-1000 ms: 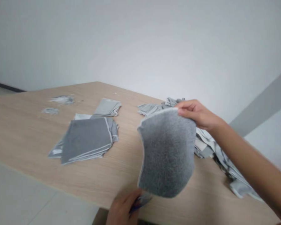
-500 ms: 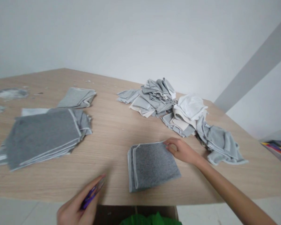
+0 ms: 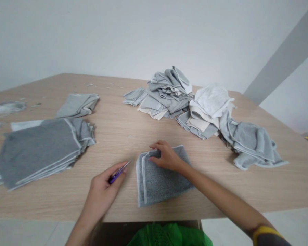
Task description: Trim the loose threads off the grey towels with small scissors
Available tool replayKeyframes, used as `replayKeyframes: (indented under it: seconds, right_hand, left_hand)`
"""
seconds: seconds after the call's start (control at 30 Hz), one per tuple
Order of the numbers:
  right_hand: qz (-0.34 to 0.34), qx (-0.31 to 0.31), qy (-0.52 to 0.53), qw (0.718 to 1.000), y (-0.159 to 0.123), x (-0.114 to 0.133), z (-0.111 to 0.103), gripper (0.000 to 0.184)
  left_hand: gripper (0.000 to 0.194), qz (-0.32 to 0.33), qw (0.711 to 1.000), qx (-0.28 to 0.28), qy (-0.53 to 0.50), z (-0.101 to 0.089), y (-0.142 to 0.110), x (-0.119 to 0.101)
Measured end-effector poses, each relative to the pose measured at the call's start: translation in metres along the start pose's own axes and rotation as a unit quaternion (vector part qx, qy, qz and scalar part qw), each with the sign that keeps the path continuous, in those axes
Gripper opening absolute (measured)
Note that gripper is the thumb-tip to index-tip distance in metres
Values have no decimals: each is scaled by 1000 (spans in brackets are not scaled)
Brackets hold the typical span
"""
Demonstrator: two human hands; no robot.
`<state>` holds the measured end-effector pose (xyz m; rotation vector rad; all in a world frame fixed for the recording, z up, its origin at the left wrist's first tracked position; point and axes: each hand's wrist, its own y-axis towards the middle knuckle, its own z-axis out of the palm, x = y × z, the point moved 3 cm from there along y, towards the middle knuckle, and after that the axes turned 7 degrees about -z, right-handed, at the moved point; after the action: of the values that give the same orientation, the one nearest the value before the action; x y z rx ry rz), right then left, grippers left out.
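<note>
A pale, plain wall (image 3: 113, 41) stood from ten to two o'clock, and at two a grey band (it was rather wide) ran slantwise. Toward six o'clock spread a wood-grained table (image 3: 113, 136); the light floor (image 3: 23, 234) was visible at eight and four.

Cloth (image 3: 166, 186): near you, on the table (image 3: 113, 136)
Stack (image 3: 41, 147): to your left
Scraps (image 3: 9, 107): far left, behind the stack
Heap (image 3: 207, 102): to your far right

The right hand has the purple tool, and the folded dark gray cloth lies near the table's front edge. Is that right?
Not quite: the head view shows the purple tool in the left hand. The folded dark gray cloth does lie near the table's front edge.
</note>
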<state>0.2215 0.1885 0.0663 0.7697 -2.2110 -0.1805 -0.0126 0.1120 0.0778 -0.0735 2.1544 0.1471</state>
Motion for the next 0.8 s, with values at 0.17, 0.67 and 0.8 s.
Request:
replayKeyframes:
  seconds: [0.17, 0.67, 0.8]
  right_hand:
    - [-44, -8, 50, 998, 6, -11, 14, 23]
    - [23, 14, 257, 966, 6, -21, 13, 15]
    - [42, 15, 290, 956, 5, -23, 14, 16]
  left_hand:
    - [46, 6, 1000, 12, -7, 7, 34, -10]
    - [36, 114, 989, 80, 45, 36, 45, -9]
    - [34, 143, 982, 101, 65, 36, 36, -11]
